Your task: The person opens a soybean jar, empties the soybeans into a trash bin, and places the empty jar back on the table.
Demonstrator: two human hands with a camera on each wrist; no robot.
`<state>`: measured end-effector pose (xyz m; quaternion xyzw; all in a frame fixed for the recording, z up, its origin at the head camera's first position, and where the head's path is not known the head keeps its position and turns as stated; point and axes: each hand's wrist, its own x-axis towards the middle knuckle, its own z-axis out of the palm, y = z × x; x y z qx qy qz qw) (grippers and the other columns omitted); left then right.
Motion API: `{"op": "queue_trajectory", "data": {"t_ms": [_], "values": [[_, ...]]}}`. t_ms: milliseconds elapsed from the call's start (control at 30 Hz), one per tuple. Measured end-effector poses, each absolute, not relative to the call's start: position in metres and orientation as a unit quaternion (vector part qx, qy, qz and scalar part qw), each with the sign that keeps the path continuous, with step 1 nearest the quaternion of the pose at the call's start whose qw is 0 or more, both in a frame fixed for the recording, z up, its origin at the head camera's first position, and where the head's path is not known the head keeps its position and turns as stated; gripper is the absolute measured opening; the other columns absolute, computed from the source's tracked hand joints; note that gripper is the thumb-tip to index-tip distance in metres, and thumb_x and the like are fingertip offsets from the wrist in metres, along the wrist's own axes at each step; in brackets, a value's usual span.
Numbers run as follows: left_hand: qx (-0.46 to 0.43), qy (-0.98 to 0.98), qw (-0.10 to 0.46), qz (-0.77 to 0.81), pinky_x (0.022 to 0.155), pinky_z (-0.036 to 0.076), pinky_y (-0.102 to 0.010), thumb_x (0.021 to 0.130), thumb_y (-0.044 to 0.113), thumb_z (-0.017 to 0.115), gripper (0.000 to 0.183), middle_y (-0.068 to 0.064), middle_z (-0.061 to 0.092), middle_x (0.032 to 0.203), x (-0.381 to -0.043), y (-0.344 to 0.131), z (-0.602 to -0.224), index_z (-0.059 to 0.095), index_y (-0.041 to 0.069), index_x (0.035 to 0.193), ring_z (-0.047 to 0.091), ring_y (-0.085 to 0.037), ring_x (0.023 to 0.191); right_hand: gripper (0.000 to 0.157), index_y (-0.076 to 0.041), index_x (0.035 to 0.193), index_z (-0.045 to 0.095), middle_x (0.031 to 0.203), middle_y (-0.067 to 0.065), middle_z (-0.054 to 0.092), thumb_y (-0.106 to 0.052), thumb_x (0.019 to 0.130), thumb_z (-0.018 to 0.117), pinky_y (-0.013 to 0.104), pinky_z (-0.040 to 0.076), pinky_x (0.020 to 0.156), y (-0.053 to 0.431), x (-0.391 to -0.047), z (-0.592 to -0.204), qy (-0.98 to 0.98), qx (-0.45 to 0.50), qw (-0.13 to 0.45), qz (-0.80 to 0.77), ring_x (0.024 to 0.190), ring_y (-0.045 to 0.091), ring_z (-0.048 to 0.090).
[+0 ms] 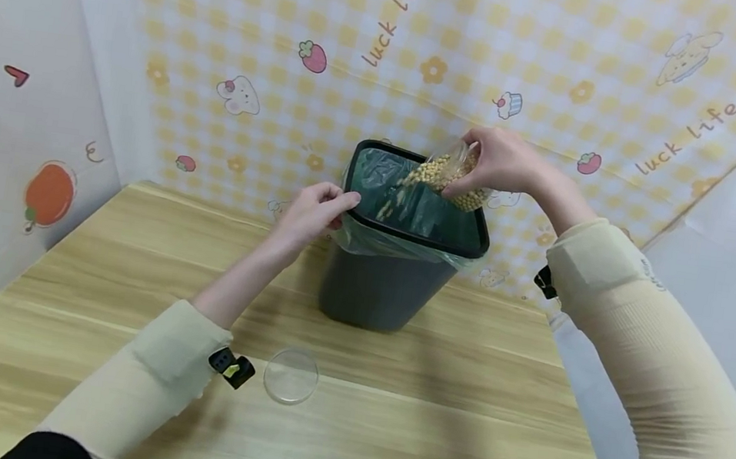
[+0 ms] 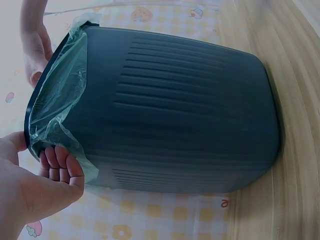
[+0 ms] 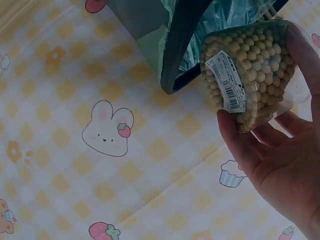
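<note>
My right hand [image 1: 506,161] grips a clear plastic jar [image 3: 260,65] of round, pale yellow beans, probably soybeans, tipped over the right side of a dark grey trash bin [image 1: 375,285]. Loose beans [image 1: 411,179] stream from its mouth into the bin, blurred as they fall. A white barcode label [image 3: 227,82] shows on the jar's base in the right wrist view. At the bin's left, my left hand [image 1: 314,211] pinches the black rim and the green liner bag [image 2: 60,92] folded over it, thumb on top and fingers curled underneath. The bin stands upright.
A clear round lid [image 1: 290,376] lies flat on the wood-grain table [image 1: 415,453], in front of the bin. Close behind the bin rises a yellow checked wall covering [image 1: 259,52] with cartoon prints. White sheeting [image 1: 3,135] bounds the left side.
</note>
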<state>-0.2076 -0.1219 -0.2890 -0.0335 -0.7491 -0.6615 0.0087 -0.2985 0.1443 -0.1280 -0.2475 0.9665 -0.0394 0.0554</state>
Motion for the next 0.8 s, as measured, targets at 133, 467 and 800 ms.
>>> {"op": "queue_trajectory", "data": {"t_ms": [133, 467, 800], "values": [[-0.031, -0.749, 0.011, -0.661, 0.075, 0.048, -0.031, 0.099, 0.043, 0.063, 0.032, -0.003, 0.057, 0.084, -0.2070, -0.1219, -0.2887, 0.062, 0.011, 0.099, 0.060, -0.022, 0.089, 0.098, -0.005, 0.153, 0.042, 0.145, 0.024, 0.057, -0.053, 0.079, 0.085, 0.055, 0.049, 0.104, 0.1422, -0.2991, -0.1282, 0.968, -0.242, 0.066, -0.035, 0.131, 0.038, 0.056], [-0.033, -0.736, 0.011, -0.676, 0.077, 0.046, -0.031, 0.100, 0.041, 0.063, 0.031, -0.001, 0.056, 0.083, -0.2079, -0.1213, -0.2909, 0.061, 0.011, 0.097, 0.058, -0.021, 0.086, 0.097, -0.006, 0.152, 0.043, 0.146, 0.025, 0.057, -0.053, 0.079, 0.085, 0.055, 0.048, 0.105, 0.1395, -0.2983, -0.1284, 0.968, -0.237, 0.074, -0.027, 0.131, 0.040, 0.057], [-0.030, -0.731, 0.012, -0.682, 0.079, 0.047, -0.032, 0.100, 0.041, 0.064, 0.031, -0.002, 0.055, 0.084, -0.2067, -0.1212, -0.2897, 0.060, 0.011, 0.095, 0.057, -0.021, 0.087, 0.096, -0.006, 0.151, 0.043, 0.141, 0.023, 0.060, -0.052, 0.079, 0.085, 0.054, 0.049, 0.103, 0.1387, -0.2997, -0.1266, 0.969, -0.236, 0.072, -0.011, 0.128, 0.038, 0.059]]}}
